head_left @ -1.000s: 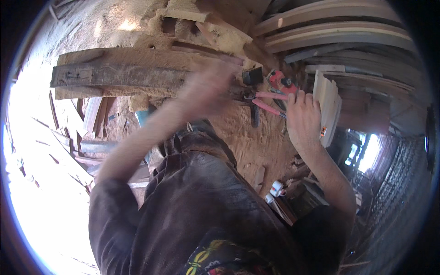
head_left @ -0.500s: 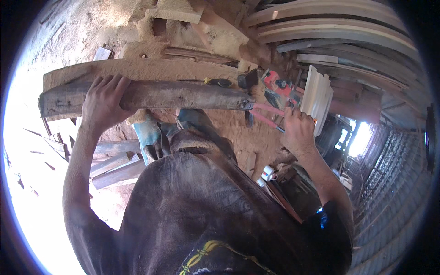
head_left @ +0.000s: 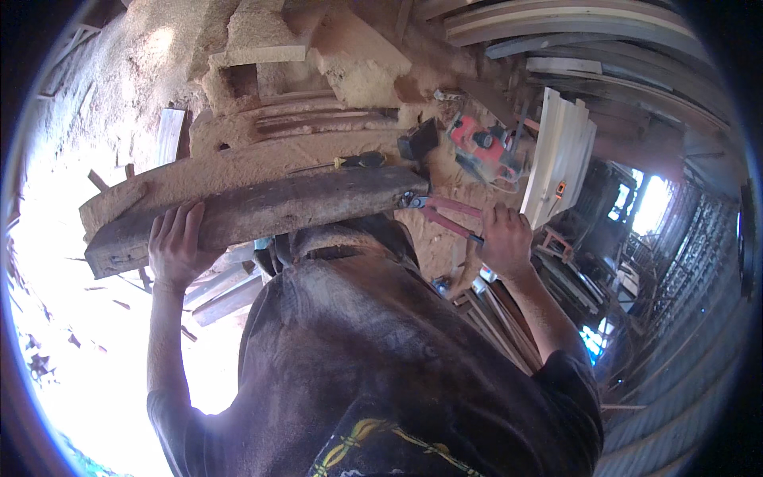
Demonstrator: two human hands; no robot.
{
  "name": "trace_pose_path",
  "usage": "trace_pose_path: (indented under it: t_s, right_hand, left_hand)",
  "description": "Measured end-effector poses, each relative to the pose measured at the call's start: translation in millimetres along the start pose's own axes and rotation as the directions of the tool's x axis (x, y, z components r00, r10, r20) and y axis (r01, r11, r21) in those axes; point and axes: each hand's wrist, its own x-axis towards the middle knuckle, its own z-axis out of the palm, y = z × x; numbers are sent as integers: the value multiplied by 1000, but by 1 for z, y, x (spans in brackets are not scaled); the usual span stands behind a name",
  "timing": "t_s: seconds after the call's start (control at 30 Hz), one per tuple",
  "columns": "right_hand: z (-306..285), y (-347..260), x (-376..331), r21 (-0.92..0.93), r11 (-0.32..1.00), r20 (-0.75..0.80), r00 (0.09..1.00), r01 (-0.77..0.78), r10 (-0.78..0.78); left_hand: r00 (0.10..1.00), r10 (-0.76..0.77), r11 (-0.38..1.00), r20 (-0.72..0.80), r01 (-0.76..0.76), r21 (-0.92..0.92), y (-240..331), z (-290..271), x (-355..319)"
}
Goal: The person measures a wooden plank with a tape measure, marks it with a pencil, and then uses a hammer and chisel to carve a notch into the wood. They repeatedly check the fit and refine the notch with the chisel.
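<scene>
On the dusty bench (head_left: pixel 262 159) I see my left hand (head_left: pixel 176 246), fingers wrapped around the plank (head_left: pixel 262 213); my right hand (head_left: pixel 505 238) squeezes red pincers (head_left: pixel 445 215) at its right end.

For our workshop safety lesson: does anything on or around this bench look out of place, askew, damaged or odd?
The weathered plank lies askew, its left end jutting past the bench under the left hand. Sawdust blankets the bench. The right hand holds red-handled pincers at the plank's end.

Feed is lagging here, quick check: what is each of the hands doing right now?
Left hand: closed over the near edge of the weathered plank, gripping it.
Right hand: closed on the red-handled pincers, whose head sits at the plank's end.
</scene>
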Motion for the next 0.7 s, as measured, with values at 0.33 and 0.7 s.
trace_pose_path:
  t_s: [0.33,0.7]
  right_hand:
    - [77,27,3,35,999,-250,968,4,5]
    - [6,-27,-20,-218,972,-448,894,-92,-16]
  left_hand:
    - [998,28,1000,-50,-29,-13,2,3,12]
    - [999,-32,999,-18,32,25,6,4,6]
